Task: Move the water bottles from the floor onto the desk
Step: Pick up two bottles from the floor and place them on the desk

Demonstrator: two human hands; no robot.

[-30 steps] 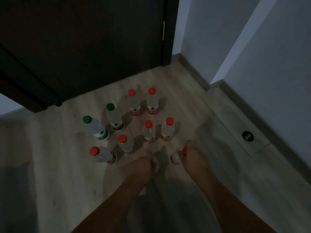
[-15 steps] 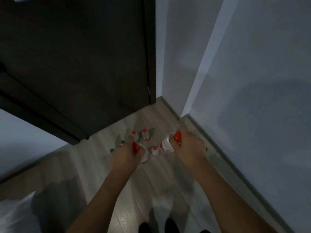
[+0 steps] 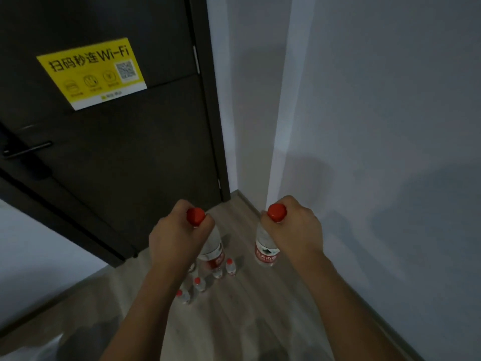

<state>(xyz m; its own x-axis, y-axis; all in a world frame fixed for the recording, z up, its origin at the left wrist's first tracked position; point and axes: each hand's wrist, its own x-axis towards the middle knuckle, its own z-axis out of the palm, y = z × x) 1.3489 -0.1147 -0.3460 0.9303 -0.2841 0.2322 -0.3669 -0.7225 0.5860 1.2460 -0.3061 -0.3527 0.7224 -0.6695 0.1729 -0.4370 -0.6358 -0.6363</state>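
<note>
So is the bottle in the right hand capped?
Capped: a red cap sits on the bottle gripped by the right hand.

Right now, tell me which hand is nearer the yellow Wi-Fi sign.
Left. The left hand sits below the yellow Wi-Fi sign on the door; the right hand is farther right, by the wall.

We see a dim, bluish-grey picture with soft focus throughout. Broad soft shadows lie on the wall [image 3: 390, 126] and floor [image 3: 260, 308], and the wide lens bends the door [image 3: 117, 152] edges.
</note>
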